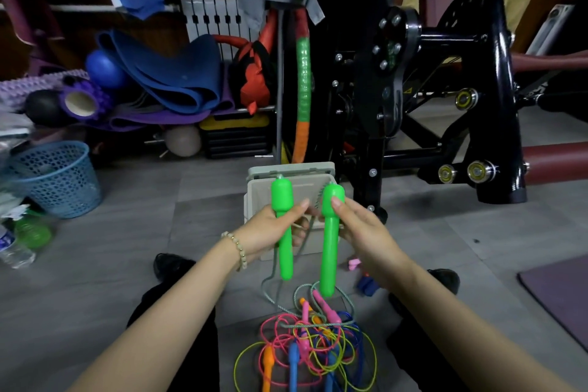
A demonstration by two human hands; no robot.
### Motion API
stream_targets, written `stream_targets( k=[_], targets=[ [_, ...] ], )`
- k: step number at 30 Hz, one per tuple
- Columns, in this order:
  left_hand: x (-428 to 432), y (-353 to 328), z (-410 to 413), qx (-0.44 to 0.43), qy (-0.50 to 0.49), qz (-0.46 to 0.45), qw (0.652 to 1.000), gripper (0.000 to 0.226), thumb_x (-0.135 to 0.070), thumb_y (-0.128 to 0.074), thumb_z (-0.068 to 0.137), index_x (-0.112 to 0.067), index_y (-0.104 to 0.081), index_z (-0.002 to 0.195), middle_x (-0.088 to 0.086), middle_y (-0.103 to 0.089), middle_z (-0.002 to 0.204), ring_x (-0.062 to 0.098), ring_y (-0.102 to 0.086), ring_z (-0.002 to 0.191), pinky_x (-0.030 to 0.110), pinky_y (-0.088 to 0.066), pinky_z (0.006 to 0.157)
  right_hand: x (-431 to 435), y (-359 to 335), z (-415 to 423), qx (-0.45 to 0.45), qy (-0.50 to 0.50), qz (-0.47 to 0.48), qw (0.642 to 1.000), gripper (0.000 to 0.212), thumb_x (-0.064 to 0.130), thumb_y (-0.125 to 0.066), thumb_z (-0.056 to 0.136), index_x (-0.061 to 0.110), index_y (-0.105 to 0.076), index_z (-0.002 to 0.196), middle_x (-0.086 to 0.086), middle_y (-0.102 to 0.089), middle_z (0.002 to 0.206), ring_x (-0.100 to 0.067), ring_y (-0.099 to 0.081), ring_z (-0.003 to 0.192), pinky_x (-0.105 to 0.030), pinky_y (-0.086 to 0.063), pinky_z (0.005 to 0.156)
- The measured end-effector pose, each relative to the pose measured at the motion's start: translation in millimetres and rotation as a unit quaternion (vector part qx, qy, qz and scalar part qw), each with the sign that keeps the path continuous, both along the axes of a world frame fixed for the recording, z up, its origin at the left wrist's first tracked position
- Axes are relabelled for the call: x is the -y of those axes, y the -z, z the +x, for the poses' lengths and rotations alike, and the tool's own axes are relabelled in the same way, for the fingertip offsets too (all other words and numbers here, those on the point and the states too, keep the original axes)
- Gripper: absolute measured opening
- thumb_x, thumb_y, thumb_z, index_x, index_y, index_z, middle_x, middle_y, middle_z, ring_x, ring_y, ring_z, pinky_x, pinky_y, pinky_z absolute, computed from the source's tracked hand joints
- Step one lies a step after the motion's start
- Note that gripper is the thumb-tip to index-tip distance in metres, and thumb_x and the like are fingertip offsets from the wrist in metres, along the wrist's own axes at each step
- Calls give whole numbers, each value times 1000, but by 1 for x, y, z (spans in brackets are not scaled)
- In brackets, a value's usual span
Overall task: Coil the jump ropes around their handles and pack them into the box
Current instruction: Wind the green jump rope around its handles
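Observation:
I hold two bright green jump-rope handles upright above the floor. My left hand (270, 227) grips the left green handle (284, 251). My right hand (358, 227) grips the right green handle (329, 251). A grey-green braided rope (270, 283) hangs from them down to the floor. Behind the handles stands an open beige box (254, 197) with its lid tipped back. On the floor in front of me lies a tangle of pink, yellow, blue and orange jump ropes (305, 340) with their handles.
A black exercise machine (445, 89) stands right of the box. A blue mesh basket (59, 178) and a water bottle (14, 248) sit at the left. Mats, balls and a foam roller (84, 102) are piled behind. A purple mat (560, 293) lies at right.

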State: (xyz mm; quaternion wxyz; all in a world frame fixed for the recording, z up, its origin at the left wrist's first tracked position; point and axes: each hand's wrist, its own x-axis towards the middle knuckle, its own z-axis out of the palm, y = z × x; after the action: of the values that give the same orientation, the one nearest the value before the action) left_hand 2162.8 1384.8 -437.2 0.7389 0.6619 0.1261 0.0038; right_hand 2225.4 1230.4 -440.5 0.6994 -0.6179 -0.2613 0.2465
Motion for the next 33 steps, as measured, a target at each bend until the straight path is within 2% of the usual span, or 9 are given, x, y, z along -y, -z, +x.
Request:
stream_targets(
  k=[3, 7, 10, 15, 18, 20, 24, 29, 33],
  targets=[
    [6, 6, -11, -47, 90, -83, 991, 30, -33, -52, 87, -11, -66, 102, 4, -73, 95, 17, -70, 85, 31, -58, 78, 2, 0, 1, 24, -14, -23, 999, 30, 34, -57, 89, 12, -66, 108, -6, -71, 103, -16, -65, 102, -26, -47, 93],
    [13, 2, -15, -42, 166, -102, 980, 26, -28, -49, 88, -16, -62, 108, 4, -73, 101, 20, -70, 93, 34, -54, 87, 0, 3, -6, 0, -48, -35, 998, 19, 21, -47, 96, 13, -64, 101, 3, -68, 78, -6, -62, 69, -10, -43, 50],
    [13, -1, -15, -52, 184, -122, 974, 26, -24, -55, 83, -16, -65, 105, 4, -73, 102, 22, -70, 92, 34, -55, 85, 0, 1, -5, -13, -74, -30, 997, 22, 29, -50, 91, 14, -65, 97, -4, -54, 70, -7, -47, 57, -9, -35, 41],
    [10, 0, -14, -68, 176, -161, 969, 22, -17, -55, 83, -11, -64, 103, 5, -73, 95, 22, -71, 85, 31, -59, 71, 3, -3, 8, 69, -85, -101, 989, 41, 32, -53, 93, -6, -54, 107, -1, -47, 72, -9, -48, 68, -12, -44, 58],
    [11, 0, -13, -66, 194, -174, 963, 19, -15, -54, 85, -12, -62, 101, 6, -73, 93, 23, -72, 83, 31, -59, 70, 0, -4, 13, 127, 7, -79, 989, 55, 40, -72, 77, 11, -47, 117, -6, -51, 110, -14, -51, 106, -23, -45, 93],
    [14, -1, -13, -59, 212, -168, 961, 23, -15, -54, 82, -13, -61, 103, 6, -73, 91, 22, -72, 82, 33, -59, 74, -1, -8, 13, 169, -8, -54, 984, 63, 35, -79, 70, 20, -46, 122, 0, -51, 124, -9, -49, 120, -22, -41, 101],
    [18, -2, -13, -55, 245, -159, 955, 23, -13, -53, 81, -12, -61, 103, 6, -73, 87, 23, -72, 80, 38, -57, 77, -5, -19, 6, 254, -56, -69, 963, 50, 17, -81, 68, 16, -60, 113, 1, -63, 113, -14, -59, 108, -25, -47, 93],
    [19, 3, -13, -56, 243, -137, 959, 20, -16, -58, 83, -13, -59, 103, 3, -72, 86, 21, -72, 80, 38, -56, 77, -3, -16, 0, 186, -68, -47, 979, 48, 11, -82, 65, 16, -59, 106, -16, -64, 100, -26, -65, 87, -42, -54, 79],
    [25, 12, -17, -32, 175, -119, 977, 17, -2, -59, 88, -14, -63, 99, 0, -73, 89, 13, -70, 81, 32, -56, 78, -5, -11, 0, 196, -11, -34, 980, 42, 16, -77, 67, 15, -58, 104, -3, -62, 85, -7, -59, 76, -22, -51, 67]
  ],
)
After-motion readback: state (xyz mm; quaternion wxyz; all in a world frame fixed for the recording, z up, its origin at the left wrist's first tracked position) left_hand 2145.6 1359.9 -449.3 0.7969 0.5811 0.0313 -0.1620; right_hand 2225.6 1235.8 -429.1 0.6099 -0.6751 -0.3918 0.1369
